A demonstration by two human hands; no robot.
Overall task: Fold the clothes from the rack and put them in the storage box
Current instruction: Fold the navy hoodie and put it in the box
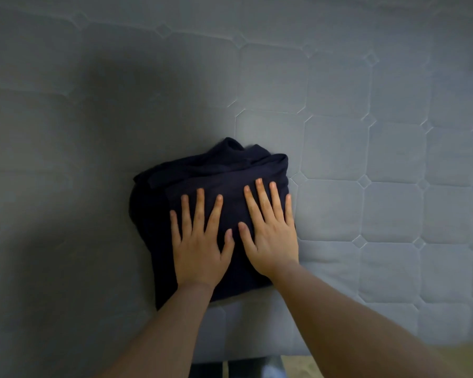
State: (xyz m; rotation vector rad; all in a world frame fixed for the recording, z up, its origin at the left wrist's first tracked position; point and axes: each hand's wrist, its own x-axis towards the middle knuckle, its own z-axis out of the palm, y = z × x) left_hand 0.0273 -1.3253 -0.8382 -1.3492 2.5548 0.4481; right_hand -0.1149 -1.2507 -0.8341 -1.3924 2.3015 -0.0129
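Both your hands lie flat, palms down, on a folded dark garment (202, 181), fingers straight and spread, holding nothing. Your left hand (200, 241) presses the middle of the bundle; your right hand (271, 230) presses its right side, the little finger reaching the garment's right edge. The two thumbs nearly meet between the hands.

The garment is navy, almost black, of a soft matte knit. It is folded into a thick, roughly square bundle with rounded corners. Its far edge is lumpy, with loose folds bunched up at the far right corner.

The garment rests on a grey quilted mattress (366, 132), close to the mattress's near edge. The mattress is stitched into squares with clipped corners and small diamonds between them. To the garment's left the mattress lies in deep shadow. Your bare forearms reach in from the near edge.
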